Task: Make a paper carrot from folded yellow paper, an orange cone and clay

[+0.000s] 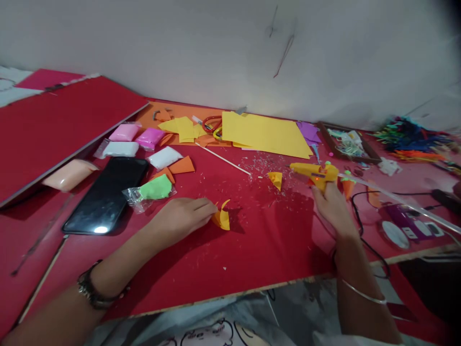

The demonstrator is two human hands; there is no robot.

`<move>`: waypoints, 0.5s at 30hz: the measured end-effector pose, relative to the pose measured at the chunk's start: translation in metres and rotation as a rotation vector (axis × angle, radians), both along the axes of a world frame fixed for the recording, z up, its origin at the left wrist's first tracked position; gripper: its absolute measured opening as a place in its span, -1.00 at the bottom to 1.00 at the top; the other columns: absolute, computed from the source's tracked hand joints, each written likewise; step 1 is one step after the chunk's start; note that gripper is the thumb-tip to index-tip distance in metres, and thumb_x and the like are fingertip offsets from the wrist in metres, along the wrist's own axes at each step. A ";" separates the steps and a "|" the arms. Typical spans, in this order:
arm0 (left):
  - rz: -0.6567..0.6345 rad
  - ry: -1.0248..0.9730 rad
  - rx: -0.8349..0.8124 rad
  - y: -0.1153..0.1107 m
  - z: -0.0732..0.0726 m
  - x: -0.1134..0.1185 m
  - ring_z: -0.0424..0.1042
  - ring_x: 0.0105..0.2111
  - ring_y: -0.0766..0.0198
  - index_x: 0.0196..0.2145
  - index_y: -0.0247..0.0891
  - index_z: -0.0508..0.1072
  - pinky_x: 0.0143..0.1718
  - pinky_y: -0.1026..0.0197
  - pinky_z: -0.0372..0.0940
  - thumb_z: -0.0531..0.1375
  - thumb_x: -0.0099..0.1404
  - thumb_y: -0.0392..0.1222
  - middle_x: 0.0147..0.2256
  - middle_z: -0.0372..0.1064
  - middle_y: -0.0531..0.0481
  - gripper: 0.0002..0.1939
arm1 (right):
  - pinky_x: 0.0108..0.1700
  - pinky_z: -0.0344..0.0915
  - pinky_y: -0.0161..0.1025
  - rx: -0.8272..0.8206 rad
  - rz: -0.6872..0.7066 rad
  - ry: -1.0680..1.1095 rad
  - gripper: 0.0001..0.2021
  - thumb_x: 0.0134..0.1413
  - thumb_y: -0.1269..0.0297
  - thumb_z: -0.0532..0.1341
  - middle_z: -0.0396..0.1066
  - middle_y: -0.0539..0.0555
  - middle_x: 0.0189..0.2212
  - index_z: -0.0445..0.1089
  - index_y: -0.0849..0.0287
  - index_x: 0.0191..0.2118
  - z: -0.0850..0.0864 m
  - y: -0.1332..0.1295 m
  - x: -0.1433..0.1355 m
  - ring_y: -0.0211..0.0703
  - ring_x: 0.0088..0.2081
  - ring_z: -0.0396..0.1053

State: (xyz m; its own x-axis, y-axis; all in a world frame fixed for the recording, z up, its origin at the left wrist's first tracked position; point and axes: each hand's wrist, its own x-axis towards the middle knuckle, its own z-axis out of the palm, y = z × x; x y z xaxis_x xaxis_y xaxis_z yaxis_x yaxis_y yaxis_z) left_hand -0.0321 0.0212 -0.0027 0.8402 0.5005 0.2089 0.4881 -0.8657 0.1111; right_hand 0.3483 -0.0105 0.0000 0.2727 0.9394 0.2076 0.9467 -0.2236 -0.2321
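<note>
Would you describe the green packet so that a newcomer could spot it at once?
On the red table, find the black phone. By its right edge, just beyond the left hand, lies a small clear packet. Its bright green colour sets it apart from the white packet behind it.

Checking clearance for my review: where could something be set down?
Mostly bare red tabletop lies between the left hand, the right hand and the front edge. Crowded: around the phone, with packets; along the wall, with yellow sheets; right of the right hand, with a cable.
</note>
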 end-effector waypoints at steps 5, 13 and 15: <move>0.017 -0.020 -0.003 0.000 0.001 0.000 0.37 -0.44 0.33 -0.28 -0.24 0.32 -0.47 0.31 0.17 -0.08 0.32 -0.23 -0.33 0.40 -0.01 -0.80 | -0.25 0.21 -0.09 -0.084 0.041 -0.021 -0.77 0.07 0.22 -0.05 0.31 0.27 -0.28 0.17 0.24 -0.21 -0.006 0.001 0.006 0.01 -0.25 0.30; 0.024 -0.008 -0.028 0.000 0.002 0.001 0.38 -0.43 0.32 -0.29 -0.25 0.33 -0.46 0.31 0.19 -0.07 0.31 -0.24 -0.35 0.39 0.00 -0.80 | -0.27 0.21 0.04 -0.158 -0.057 -0.311 -0.61 -0.02 0.11 0.06 0.31 0.38 -0.26 0.22 0.33 -0.16 0.011 -0.015 -0.004 0.23 -0.19 0.28; 0.028 -0.013 -0.032 0.000 0.002 0.001 0.37 -0.45 0.34 -0.30 -0.25 0.33 -0.47 0.32 0.18 -0.07 0.31 -0.24 -0.36 0.39 0.01 -0.80 | -0.31 0.19 0.12 -0.135 -0.131 -0.340 -0.57 -0.05 0.10 0.08 0.32 0.47 -0.28 0.24 0.37 -0.15 0.017 -0.026 -0.010 0.36 -0.18 0.27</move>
